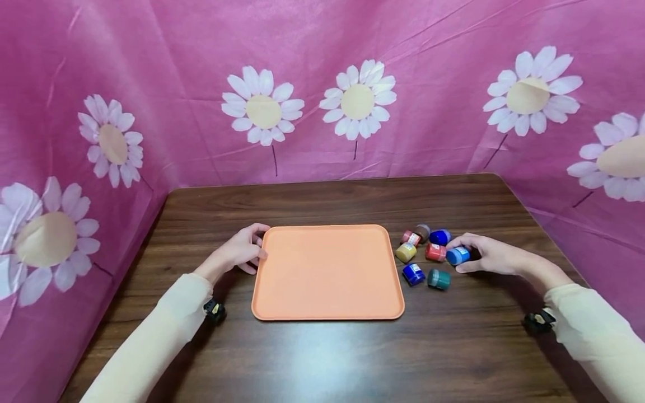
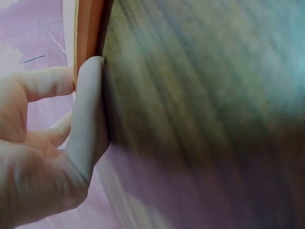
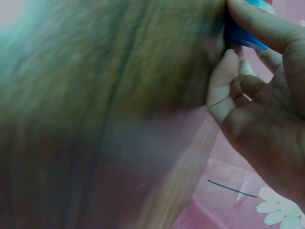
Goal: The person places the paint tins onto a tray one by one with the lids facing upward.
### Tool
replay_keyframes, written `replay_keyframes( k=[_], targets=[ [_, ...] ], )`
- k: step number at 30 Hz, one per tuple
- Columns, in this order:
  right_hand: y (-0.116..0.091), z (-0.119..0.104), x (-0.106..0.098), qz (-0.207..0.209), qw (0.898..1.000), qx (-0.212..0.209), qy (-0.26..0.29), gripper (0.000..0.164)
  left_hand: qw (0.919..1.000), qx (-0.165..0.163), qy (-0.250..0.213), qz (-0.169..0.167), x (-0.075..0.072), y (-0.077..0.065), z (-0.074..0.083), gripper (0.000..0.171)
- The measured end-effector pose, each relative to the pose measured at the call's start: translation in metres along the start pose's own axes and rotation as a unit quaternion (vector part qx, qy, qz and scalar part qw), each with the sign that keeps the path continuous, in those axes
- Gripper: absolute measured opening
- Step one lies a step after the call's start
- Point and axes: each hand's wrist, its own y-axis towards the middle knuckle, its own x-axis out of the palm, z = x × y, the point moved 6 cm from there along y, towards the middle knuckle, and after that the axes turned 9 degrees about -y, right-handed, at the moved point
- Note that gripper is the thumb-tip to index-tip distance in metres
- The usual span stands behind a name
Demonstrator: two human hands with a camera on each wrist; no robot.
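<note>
An orange rectangular tray (image 1: 327, 271) lies flat on the wooden table, its near and right rims free of hands. At its left rim, my left hand (image 1: 245, 248) holds the edge; the left wrist view shows fingers on either side of the orange rim (image 2: 89, 33). To the right of the tray, my right hand (image 1: 486, 254) grips a small blue paint jar (image 1: 458, 256) between thumb and fingers. Part of that blue jar also shows in the right wrist view, behind the thumb. It sits beside a red jar (image 1: 435, 252) and a dark blue jar (image 1: 440, 237).
Other small jars lie between tray and right hand: yellow (image 1: 405, 252), red (image 1: 411, 238), brown (image 1: 422, 231), dark blue (image 1: 413, 274) and green (image 1: 439, 279). A pink cloth (image 1: 312, 33) with daisies hangs around the table (image 1: 322, 358) at the back and both sides.
</note>
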Motion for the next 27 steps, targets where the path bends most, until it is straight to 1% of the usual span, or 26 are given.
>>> replay_keyframes(
  k=[3, 5, 7, 11, 15, 18, 20, 23, 27],
  targets=[
    [-0.001, -0.001, -0.002, -0.005, 1.000, -0.004, -0.002, 0.044, 0.9999, -0.008, 0.013, -0.004, -0.002, 0.004, 0.000, 0.074],
    [0.001, -0.002, -0.002, 0.000, 1.000, -0.015, -0.008, 0.042, 0.9999, -0.012, 0.010, -0.005, -0.005, 0.006, -0.001, 0.075],
    [0.002, -0.003, -0.003, 0.011, 0.999, -0.029, -0.017, 0.041, 0.9999, -0.014, -0.007, -0.007, -0.008, 0.007, -0.005, 0.076],
    [0.001, -0.005, -0.006, 0.034, 0.998, -0.044, -0.029, 0.037, 0.9984, -0.019, -0.050, -0.015, -0.013, 0.008, -0.014, 0.079],
    [0.001, -0.006, -0.012, 0.043, 0.998, -0.042, -0.004, 0.034, 0.9971, -0.026, -0.068, -0.022, -0.014, 0.005, -0.016, 0.082],
    [0.000, -0.007, -0.016, 0.034, 0.999, -0.032, 0.028, 0.034, 0.9967, -0.029, -0.072, -0.025, -0.013, 0.003, -0.016, 0.083],
    [-0.001, -0.008, -0.020, 0.028, 0.999, -0.022, 0.036, 0.034, 0.9964, -0.028, -0.075, -0.027, -0.011, 0.003, -0.016, 0.084],
    [-0.001, -0.013, -0.026, 0.022, 0.999, -0.008, 0.023, 0.035, 0.9962, -0.021, -0.080, -0.029, -0.009, 0.005, -0.017, 0.084],
    [0.005, -0.025, -0.033, 0.019, 1.000, -0.004, -0.003, 0.037, 0.9963, -0.015, -0.081, -0.024, -0.010, 0.005, -0.018, 0.084]
  ],
)
